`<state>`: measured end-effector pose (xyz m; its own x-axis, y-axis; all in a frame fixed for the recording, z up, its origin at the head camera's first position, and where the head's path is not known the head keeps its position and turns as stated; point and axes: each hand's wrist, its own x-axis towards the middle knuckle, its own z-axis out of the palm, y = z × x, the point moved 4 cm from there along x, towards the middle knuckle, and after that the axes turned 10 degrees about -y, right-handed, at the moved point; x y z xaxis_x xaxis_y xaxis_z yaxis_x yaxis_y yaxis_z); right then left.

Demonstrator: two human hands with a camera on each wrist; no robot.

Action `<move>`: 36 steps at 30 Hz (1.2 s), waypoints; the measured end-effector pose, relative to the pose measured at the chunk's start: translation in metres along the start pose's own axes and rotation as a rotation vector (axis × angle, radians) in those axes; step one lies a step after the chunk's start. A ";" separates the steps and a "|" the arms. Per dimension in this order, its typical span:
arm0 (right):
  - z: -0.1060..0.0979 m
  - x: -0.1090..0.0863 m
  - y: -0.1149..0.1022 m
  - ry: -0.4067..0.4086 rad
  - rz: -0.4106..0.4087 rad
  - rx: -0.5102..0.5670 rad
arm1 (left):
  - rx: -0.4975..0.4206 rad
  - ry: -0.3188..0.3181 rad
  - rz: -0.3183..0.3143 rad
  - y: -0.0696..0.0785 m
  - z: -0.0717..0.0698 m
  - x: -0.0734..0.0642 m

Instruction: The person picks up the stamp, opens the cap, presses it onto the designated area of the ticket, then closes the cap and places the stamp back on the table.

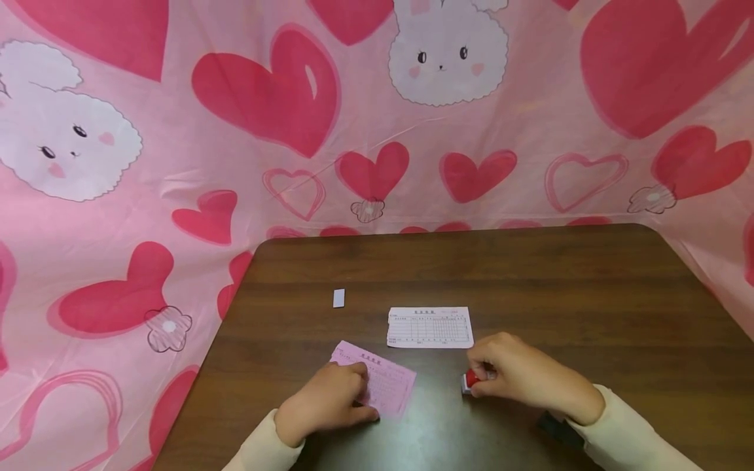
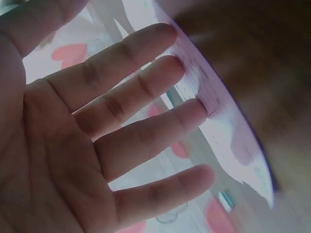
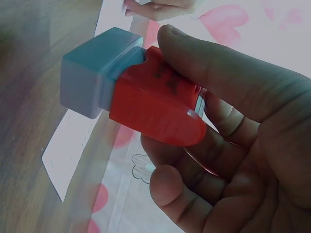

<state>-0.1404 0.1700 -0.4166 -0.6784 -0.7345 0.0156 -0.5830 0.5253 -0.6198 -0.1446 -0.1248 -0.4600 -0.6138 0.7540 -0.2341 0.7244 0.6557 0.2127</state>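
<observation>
My right hand (image 1: 524, 374) pinches a red stamp (image 3: 155, 97) between thumb and fingers. A grey block-shaped end (image 3: 92, 73) sticks out from its red body, held just over or on the table right of the papers; I cannot tell if it touches. Across a pink printed slip (image 1: 391, 386) lies my left hand (image 1: 332, 402). Its fingers are spread and fairly straight in the left wrist view, the fingertips at the slip. Part of that slip is hidden under the hand. A second printed slip, paler and with a ruled grid (image 1: 430, 328), lies flat beyond both hands.
A small pale rectangular piece (image 1: 338, 298) lies on the brown wooden table (image 1: 530, 275) to the left of the pale slip. Some dark object (image 1: 559, 430) shows partly beneath the right wrist. Behind the table hangs a pink cloth (image 1: 235, 150) with hearts and rabbits.
</observation>
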 end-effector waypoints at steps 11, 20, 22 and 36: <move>-0.004 -0.003 0.005 0.000 0.007 0.045 | -0.020 0.027 -0.081 -0.025 -0.001 -0.016; -0.010 -0.007 0.006 0.016 0.000 0.051 | -0.052 0.081 -0.170 -0.057 -0.006 -0.024; -0.011 -0.007 0.006 0.022 -0.007 0.049 | -0.062 0.088 -0.197 -0.065 -0.008 -0.026; -0.013 -0.011 0.006 0.059 -0.021 0.024 | -0.129 0.076 -0.307 -0.105 -0.017 -0.019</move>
<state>-0.1428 0.1869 -0.4104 -0.6919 -0.7181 0.0749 -0.5869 0.4989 -0.6377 -0.2147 -0.2073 -0.4618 -0.8221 0.5182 -0.2357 0.4595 0.8484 0.2626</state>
